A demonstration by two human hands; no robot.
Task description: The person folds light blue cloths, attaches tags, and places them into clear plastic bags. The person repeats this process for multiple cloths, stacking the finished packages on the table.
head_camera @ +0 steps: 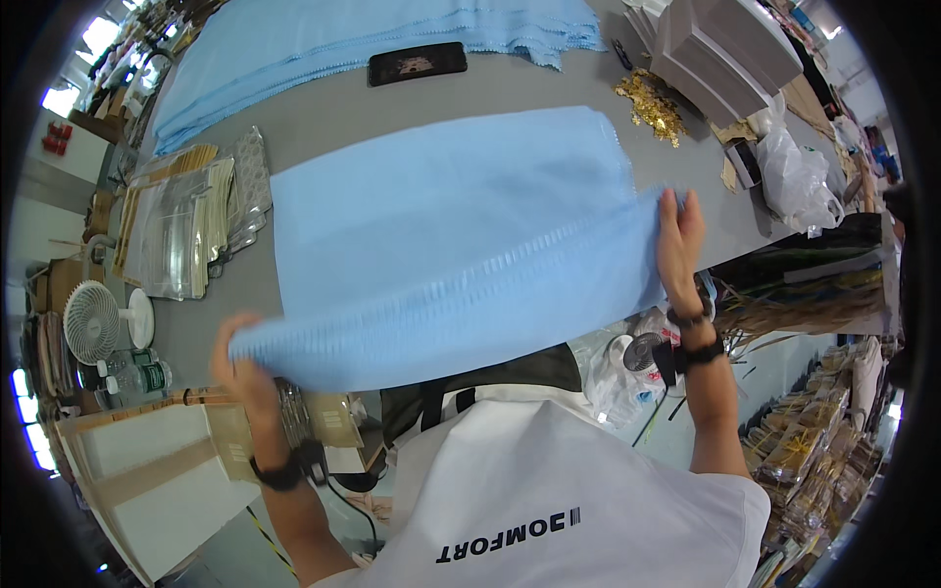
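A light blue cloth (448, 213) with a stitched, scalloped edge is spread on the grey table (514, 92) before me. Its near edge is lifted and stretched between both hands, partly hanging past the table's front. My left hand (246, 353), slightly blurred, grips the near left corner. At the right corner, my right hand (680, 239) pinches the hem between thumb and fingers. Part of the cloth's lower layer is hidden under the raised edge.
Further back lies a stack of blue cloths (353, 33), with a dark phone (417, 64) at its edge. Clear plastic packets (184, 228), a white fan (92, 322) and bottles (140, 376) sit left. Gold tags (653, 106), grey boxes (724, 55) and a plastic bag (798, 173) are right.
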